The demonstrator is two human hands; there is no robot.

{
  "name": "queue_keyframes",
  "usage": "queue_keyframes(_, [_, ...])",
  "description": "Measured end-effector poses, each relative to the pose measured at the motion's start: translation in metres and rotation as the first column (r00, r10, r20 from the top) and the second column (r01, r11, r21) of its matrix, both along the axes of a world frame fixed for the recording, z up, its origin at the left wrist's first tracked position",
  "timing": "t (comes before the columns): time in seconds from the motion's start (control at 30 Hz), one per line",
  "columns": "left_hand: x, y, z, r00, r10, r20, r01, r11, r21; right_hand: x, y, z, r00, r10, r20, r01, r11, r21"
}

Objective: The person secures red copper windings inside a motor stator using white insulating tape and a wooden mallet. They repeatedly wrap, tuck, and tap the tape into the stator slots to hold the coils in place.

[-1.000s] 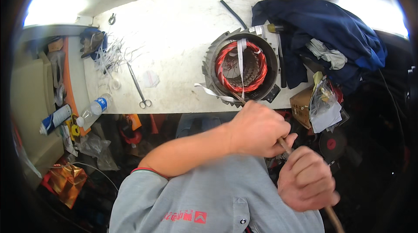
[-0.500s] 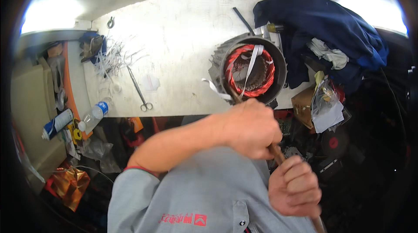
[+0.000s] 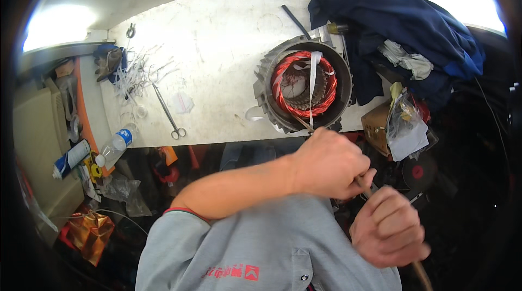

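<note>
A thin brown stick [image 3: 420, 274] slants across my body, and both hands are closed around it. My left hand [image 3: 333, 161] grips it just below the bench's front edge. Lower and further right, my right hand [image 3: 389, 231] is wrapped round it too. Its thin far tip reaches the near rim of a grey finned motor housing [image 3: 343, 82]. Inside the housing lies a ring of red-and-white wound coils [image 3: 281, 73]. A white tape strip [image 3: 313, 82] runs across the coils from the far side to the near side.
On the white bench [image 3: 217, 73] lie scissors [image 3: 166, 109], white scraps [image 3: 142, 76] and a dark strip [image 3: 295, 21]. A plastic bottle [image 3: 117, 141] is at the left edge. Dark blue cloth [image 3: 391, 19] covers the right, above a cardboard box [image 3: 375, 127].
Both hands have moved right, and the right hand also lower, with the stick shifting the same way. The white strip across the coils now hangs straighter. The whole view has shifted slightly.
</note>
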State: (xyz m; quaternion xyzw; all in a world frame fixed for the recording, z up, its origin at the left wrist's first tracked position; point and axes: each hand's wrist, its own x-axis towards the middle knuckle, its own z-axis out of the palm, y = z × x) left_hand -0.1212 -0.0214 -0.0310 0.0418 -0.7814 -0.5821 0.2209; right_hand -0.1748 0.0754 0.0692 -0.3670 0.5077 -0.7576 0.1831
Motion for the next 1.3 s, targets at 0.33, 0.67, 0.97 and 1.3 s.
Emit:
queue_keyframes(0.33, [-0.010,0.019,0.013,0.913,0.384,-0.137,-0.370,0.922,0.117,-0.065,-0.027,0.012,0.769,0.638,-0.042,-0.638,0.770,0.004])
queue_keyframes(0.67, [-0.022,-0.004,0.005,0.997,0.010,0.072,-0.015,0.997,0.073,-0.032,-0.022,0.007,0.991,-0.085,0.108,0.075,0.993,0.087])
queue_keyframes(0.97, [0.019,-0.053,-0.031,0.988,0.154,0.006,-0.150,0.966,-0.209,-0.089,-0.004,-0.004,0.887,0.458,0.053,-0.461,0.884,0.081])
queue_keyframes(1.3, [0.047,-0.116,-0.050,0.933,-0.263,0.245,0.359,0.736,-0.575,-0.056,-0.018,-0.021,0.938,0.344,0.029,-0.343,0.917,0.203])
